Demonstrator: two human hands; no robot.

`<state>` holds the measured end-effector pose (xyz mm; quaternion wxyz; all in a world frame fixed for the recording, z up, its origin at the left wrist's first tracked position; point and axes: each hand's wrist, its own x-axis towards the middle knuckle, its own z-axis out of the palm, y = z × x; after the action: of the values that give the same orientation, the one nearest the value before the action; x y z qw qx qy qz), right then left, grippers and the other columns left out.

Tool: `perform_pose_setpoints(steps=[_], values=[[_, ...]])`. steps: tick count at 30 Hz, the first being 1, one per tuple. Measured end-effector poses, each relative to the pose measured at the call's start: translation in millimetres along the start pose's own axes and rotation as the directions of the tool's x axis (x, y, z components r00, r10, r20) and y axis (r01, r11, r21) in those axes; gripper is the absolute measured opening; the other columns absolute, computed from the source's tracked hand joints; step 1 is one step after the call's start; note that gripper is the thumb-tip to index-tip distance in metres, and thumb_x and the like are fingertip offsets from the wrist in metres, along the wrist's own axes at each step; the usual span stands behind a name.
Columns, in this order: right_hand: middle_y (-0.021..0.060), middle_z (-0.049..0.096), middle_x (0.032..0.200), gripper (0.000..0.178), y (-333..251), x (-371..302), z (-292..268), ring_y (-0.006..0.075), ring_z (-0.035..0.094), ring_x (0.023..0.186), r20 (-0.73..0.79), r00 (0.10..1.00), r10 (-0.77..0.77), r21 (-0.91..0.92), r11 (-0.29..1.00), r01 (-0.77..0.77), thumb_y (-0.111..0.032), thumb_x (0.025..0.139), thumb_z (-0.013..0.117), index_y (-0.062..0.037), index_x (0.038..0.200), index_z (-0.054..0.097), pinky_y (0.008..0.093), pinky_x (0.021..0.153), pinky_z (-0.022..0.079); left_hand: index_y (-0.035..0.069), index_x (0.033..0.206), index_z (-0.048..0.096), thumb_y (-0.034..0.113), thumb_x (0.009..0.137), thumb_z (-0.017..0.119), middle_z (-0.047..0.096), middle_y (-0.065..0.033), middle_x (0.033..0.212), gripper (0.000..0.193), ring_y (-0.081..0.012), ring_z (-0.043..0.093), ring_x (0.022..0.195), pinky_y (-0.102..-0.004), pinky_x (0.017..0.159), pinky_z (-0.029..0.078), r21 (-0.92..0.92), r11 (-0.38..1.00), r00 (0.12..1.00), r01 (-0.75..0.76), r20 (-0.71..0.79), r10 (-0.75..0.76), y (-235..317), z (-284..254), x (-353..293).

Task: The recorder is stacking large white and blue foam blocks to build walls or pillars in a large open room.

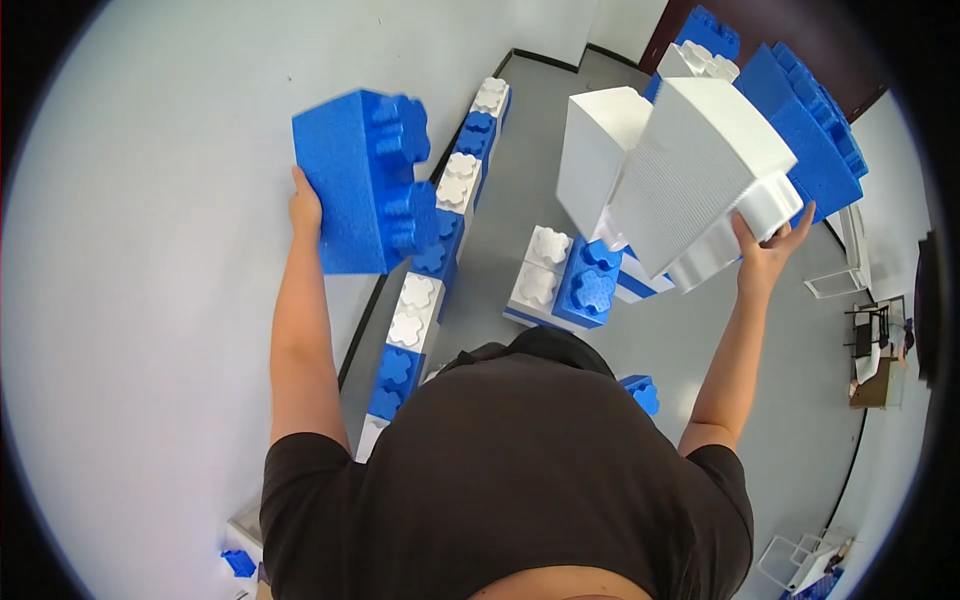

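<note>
My left hand is closed on a big blue toy building block, held up near the wall with its round studs facing right. To the right, my right hand grips a large white building block by its studded end; the block is tilted. A second white block shows just left of it. Behind my right fingertips is a large blue block; I cannot tell whether they touch it. Below, between my arms, a low cluster has white blocks and a blue block.
A row of alternating white and blue blocks runs along the left wall. More blocks are at the far right. A loose blue block lies on the grey floor. White-framed furniture stands right.
</note>
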<state>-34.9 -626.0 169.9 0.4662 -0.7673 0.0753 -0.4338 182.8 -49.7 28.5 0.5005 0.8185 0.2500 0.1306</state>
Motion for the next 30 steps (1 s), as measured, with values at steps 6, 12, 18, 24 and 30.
perform_pose_setpoints(steps=[6,12,18,24,30], values=[[0.0227,0.038,0.133,0.109,32.7,-42.1,-12.4,0.0308,0.046,0.119,-0.113,0.967,0.227,0.208,0.957,-0.200,0.003,0.070,0.074,-0.0054,0.146,-0.004,0.0404,0.100,0.038,-0.017,0.106,0.055,0.071,0.083,0.041,0.057,-0.0347,0.110,0.093,-0.0455,0.057,0.104,-0.0455,0.089,0.045,0.415,0.894,0.986,0.167,-0.047,-0.162,-139.9,-13.6,-27.3],[0.0250,0.040,0.131,0.113,31.7,-60.6,-12.5,0.0322,0.047,0.118,-0.192,0.951,0.242,0.156,0.964,-0.214,-0.001,0.067,0.078,-0.0050,0.146,-0.002,0.0416,0.099,0.041,-0.011,0.118,0.037,0.057,0.074,0.068,0.059,-0.0343,0.105,0.086,-0.0446,0.059,0.100,-0.0471,0.085,0.048,0.662,0.722,0.978,0.201,-0.092,-0.189,-235.2,-40.2,-96.8],[0.0248,0.037,0.134,0.114,-4.4,-63.9,-25.7,0.0322,0.045,0.121,-0.297,0.932,0.208,-0.072,0.968,-0.239,-0.006,0.066,0.081,-0.0046,0.146,0.000,0.0422,0.103,0.037,-0.006,0.120,0.040,0.049,0.072,0.074,0.060,-0.0305,0.106,0.080,-0.0421,0.059,0.102,-0.0455,0.088,0.047,0.718,0.669,0.964,0.191,-0.008,-0.267,-309.6,-65.1,-128.4],[0.0240,0.029,0.138,0.115,-36.7,-71.4,-33.3,0.0324,0.039,0.125,-0.395,0.912,0.109,-0.314,0.917,-0.245,-0.011,0.063,0.085,-0.0029,0.145,0.006,0.0421,0.104,0.036,-0.008,0.115,0.055,0.053,0.077,0.067,0.061,-0.0279,0.108,0.073,-0.0402,0.058,0.105,-0.0431,0.089,0.046,0.665,0.746,0.965,0.032,0.173,-0.196,-336.9,-35.3,-103.2],[0.0245,0.033,0.135,0.112,-40.5,-108.6,-64.9,0.0331,0.042,0.122,-0.473,0.879,0.059,-0.381,0.886,-0.265,-0.010,0.062,0.085,0.0009,0.144,0.009,0.0416,0.103,0.037,-0.007,0.123,0.052,0.058,0.089,0.049,0.061,-0.0200,0.114,0.074,-0.0291,0.060,0.102,-0.0394,0.089,0.047,0.013,0.898,0.745,0.439,0.554,-0.372,-240.7,99.4,-78.6]])
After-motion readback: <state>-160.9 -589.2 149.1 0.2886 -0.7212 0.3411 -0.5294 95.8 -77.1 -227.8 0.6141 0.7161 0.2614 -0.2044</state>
